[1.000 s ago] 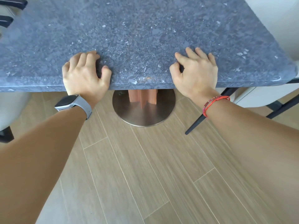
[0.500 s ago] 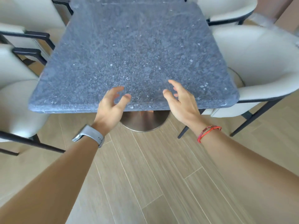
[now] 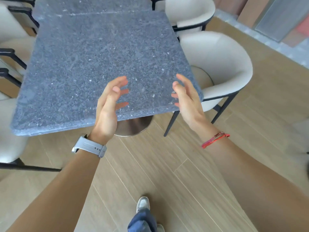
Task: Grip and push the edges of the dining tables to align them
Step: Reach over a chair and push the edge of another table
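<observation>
Hands off the tabletop now. One second ago both were pressed flat on the near edge, fingers over the top; half a second ago they were lifting clear. Left hand [image 3: 108,106] and right hand [image 3: 187,99] hover above the near edge, palms turned toward each other, fingers spread and loosely curled, holding nothing and touching nothing.

Near dining table [image 3: 100,64] stands with its far edge against the second table [image 3: 93,5]; a thin pale seam [image 3: 100,13] marks the join. Seam looks tight, and the right-hand sides seem nearly flush, though the upper part of the view is blurred, so alignment cannot be confirmed.

View has pulled back: a shoe [image 3: 142,204] and more floor [image 3: 167,164] show. Cream chair [image 3: 225,67] sits close beside the right edge.

Judgement: push on this end is likely finished; release reads as a check of the result.
</observation>
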### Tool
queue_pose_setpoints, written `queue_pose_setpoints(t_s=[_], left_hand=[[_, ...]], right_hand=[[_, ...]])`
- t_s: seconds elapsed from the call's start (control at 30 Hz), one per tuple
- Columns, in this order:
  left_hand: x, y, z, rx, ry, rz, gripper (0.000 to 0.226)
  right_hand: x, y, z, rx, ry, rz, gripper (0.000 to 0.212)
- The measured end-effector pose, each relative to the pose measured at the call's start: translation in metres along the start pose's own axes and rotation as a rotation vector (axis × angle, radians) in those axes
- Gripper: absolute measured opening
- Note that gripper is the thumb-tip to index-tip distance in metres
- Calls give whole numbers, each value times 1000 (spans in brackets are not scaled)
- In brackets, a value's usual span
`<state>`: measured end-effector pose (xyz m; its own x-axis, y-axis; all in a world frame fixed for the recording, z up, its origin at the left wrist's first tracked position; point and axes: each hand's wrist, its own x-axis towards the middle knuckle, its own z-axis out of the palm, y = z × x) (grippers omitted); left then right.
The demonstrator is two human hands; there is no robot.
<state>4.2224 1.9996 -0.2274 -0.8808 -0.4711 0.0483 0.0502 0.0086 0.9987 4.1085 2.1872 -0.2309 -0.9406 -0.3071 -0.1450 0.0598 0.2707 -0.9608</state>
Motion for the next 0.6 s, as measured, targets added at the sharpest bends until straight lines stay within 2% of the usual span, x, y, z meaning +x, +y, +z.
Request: queue_pose_setpoints(t_s=[0.17,0.27,0.37,0.6], left_hand=[[13,-2,22,-88,-77,-11,53],[31,-1,46,-121,-120,-34,55],[52,4,85,-134,-173,-41,56],[104,19,214,-111,-352,0,57]], right_hand=[[-1,-8,-20,24,38,18,66],[8,-12,-43,55,98,26,58],[20,-17,-77,89,165,27,52],[51,-6,-192,102,317,39,53]])
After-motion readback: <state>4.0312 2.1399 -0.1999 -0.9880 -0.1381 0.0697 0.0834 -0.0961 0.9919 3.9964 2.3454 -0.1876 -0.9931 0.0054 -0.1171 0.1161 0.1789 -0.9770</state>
